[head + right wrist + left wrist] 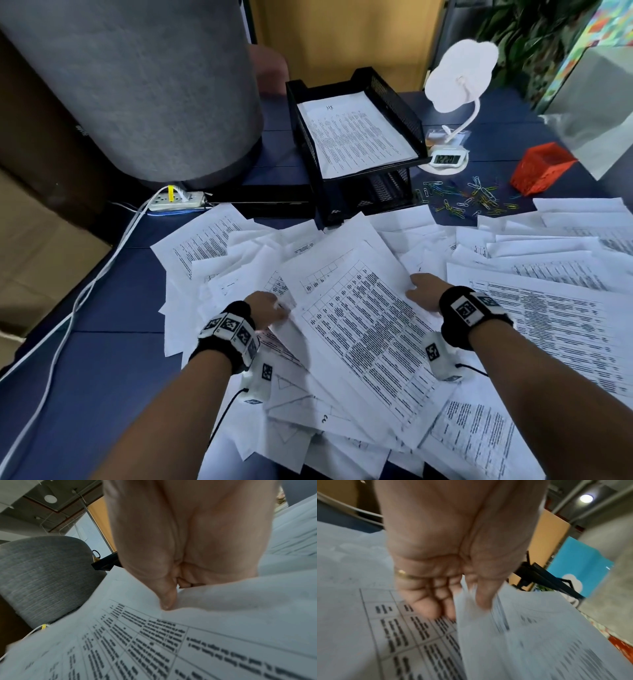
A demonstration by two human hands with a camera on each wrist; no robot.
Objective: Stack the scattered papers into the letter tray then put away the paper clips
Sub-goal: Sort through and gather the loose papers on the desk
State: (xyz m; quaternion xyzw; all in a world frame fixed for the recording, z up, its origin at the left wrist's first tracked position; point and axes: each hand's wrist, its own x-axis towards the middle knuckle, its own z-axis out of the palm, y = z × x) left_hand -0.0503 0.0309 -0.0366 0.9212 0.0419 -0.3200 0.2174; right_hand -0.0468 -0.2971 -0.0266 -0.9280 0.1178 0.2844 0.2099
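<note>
White printed papers (513,294) lie scattered over the near half of the blue table (113,359). Both hands hold one sheet with a printed table (359,329) above the heap. My left hand (274,310) pinches its left edge; in the left wrist view the thumb (483,601) lies on the sheet (522,635) with curled fingers under it. My right hand (419,291) grips the right edge, thumb (167,604) on top of the sheet (154,642), fingers hidden beneath. The black mesh letter tray (394,99) stands at the back with a sheet in its top tier. Coloured paper clips (469,200) lie loose to its right.
A red mesh basket (541,168) lies tipped right of the clips. A white cloud-shaped lamp with a clock base (445,159) stands beside the tray. A grey fabric chair back (137,85) rises at the back left, with a power strip (178,200) and white cables below it.
</note>
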